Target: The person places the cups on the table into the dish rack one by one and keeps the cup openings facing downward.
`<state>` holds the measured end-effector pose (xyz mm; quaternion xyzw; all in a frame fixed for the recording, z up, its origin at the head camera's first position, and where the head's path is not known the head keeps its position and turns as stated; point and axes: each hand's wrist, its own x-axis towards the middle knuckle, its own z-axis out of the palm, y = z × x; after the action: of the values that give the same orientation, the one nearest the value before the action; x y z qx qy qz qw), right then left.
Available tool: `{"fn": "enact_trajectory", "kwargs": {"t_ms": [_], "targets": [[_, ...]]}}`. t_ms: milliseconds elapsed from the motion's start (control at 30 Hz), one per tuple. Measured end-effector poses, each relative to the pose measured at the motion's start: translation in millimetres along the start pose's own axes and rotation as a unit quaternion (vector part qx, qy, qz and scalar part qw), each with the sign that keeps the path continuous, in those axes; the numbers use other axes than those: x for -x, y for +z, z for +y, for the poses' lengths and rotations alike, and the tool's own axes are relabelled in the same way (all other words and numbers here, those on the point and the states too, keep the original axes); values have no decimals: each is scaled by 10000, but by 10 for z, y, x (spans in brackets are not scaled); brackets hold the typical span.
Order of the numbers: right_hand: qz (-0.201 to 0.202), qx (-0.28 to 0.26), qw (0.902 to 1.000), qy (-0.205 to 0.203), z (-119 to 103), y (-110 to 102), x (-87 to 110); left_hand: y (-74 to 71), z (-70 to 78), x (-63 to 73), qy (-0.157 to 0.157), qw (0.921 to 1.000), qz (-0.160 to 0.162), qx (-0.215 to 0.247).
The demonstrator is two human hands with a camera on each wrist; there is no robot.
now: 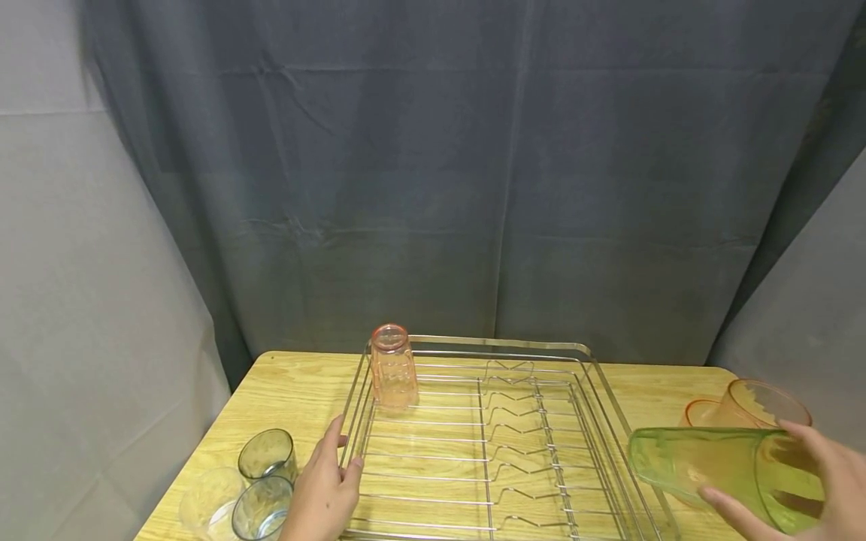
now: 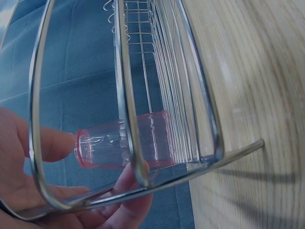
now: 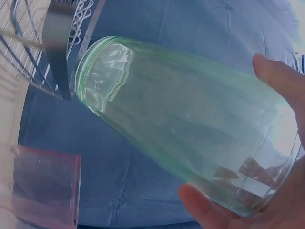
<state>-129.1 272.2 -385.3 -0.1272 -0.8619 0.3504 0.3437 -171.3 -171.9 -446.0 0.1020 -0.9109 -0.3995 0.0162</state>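
Well left of the wire rack (image 1: pixel 501 343), glasses: clear glass (image 1: pixel 213 500) outermost, then bluish glass (image 1: pixel 262 509) and olive glass (image 1: pixel 267 454), grouped close together.
Left hand (image 1: pixel 323 488): at the rack's left side, fingers curled round the rail.
Pink cup (image 1: pixel 394 372): inside the rack, far-left corner, standing narrow end up.
Green cup (image 1: pixel 704 466): at the rack's right side, held nearly level, long axis pointing crosswise at the right rail; base toward the rack, mouth toward the palm; base overlapping that rail in the head view, contact unclear; by judgement, the relation to watch, unlike the pink cup's upright axis.
Orange cups (image 1: pixel 771 402): right of the rack, partly hidden behind the green cup.
Right hand (image 1: pixel 846 492): farthest right of the rack, gripping the green cup near its mouth between thumb and fingers; much the nearer hand, with the rack's width separating cup from left hand.
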Motion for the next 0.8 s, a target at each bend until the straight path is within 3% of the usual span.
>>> {"fn": "enact_trajectory", "kwargs": {"t_ms": [233,367,600,800], "targets": [[-757,308,9950,-577,19,10,-47,-8,-8,-31,-61,9999,-100,29],[-934,438,9907,-886,51,95,-25,4,-18,-28,-81,9999,-133,26],[-1477,413,9854,-742,0,276,63,1,-31,-22,-65,10000,-61,37],[-1636,91,9813,-1014,-14,430,169,-14,-28,-1,3,10000,26,96]]}}
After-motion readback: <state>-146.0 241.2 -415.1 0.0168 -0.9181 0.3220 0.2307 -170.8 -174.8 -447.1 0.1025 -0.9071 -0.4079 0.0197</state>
